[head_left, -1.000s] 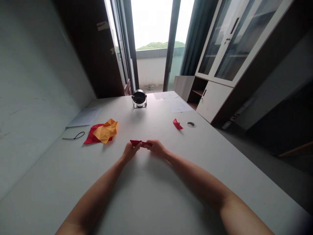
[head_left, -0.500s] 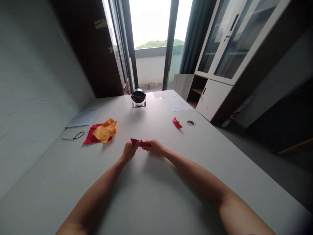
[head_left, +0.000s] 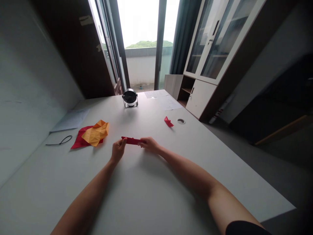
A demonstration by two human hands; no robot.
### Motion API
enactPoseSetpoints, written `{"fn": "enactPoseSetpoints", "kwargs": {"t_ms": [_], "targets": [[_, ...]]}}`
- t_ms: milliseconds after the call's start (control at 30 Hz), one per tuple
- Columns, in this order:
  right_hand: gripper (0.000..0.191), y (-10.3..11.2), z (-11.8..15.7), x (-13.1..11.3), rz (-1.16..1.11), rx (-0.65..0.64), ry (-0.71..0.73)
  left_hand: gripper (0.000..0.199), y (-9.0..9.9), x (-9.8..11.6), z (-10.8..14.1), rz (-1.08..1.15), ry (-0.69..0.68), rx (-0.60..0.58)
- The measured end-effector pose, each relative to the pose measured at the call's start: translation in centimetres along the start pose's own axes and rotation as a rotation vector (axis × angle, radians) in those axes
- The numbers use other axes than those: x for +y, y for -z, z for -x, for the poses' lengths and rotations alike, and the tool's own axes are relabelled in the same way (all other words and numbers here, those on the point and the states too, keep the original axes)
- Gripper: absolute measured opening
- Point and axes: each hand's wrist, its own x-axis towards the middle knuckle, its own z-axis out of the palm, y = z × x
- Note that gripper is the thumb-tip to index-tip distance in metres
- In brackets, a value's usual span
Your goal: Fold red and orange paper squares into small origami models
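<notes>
A folded strip of red paper point(head_left: 132, 141) is held between my two hands, just above the white table. My left hand point(head_left: 118, 150) pinches its left end, thumb on top. At the other end, my right hand point(head_left: 149, 144) is closed on the paper, its fingertips partly hidden behind it. Farther off to the right lies a small folded red paper boat point(head_left: 168, 121). To the left, a creased orange paper sheet point(head_left: 96, 133) rests on top of a red paper sheet point(head_left: 80, 138).
A small round black fan-like device point(head_left: 130, 97) stands at the back of the white table point(head_left: 146, 192). A black cable tie point(head_left: 61, 142) and papers point(head_left: 69, 120) lie at the left. Right of the boat is a round cable hole point(head_left: 181, 121). Cabinets point(head_left: 200, 98) stand beyond the right edge.
My hands have moved apart along the red paper, so more of its length shows between them. The whole view has shifted, with objects appearing farther left.
</notes>
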Motion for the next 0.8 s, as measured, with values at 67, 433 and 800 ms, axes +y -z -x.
{"fn": "enactPoseSetpoints", "kwargs": {"t_ms": [67,433,800], "targets": [[0.020,0.2,-0.1,0.2,0.052,0.066,0.000,0.049,0.1,-0.1,0.0,-0.028,0.004,0.003],[0.030,8.2,0.0,3.7,0.692,0.556,-0.293,0.036,3.0,-1.7,-1.7,-0.312,0.038,0.206],[0.032,12.9,1.1,6.1,0.791,0.646,-0.690,0.028,7.8,-4.8,-3.6,-0.743,0.050,0.483]]}}
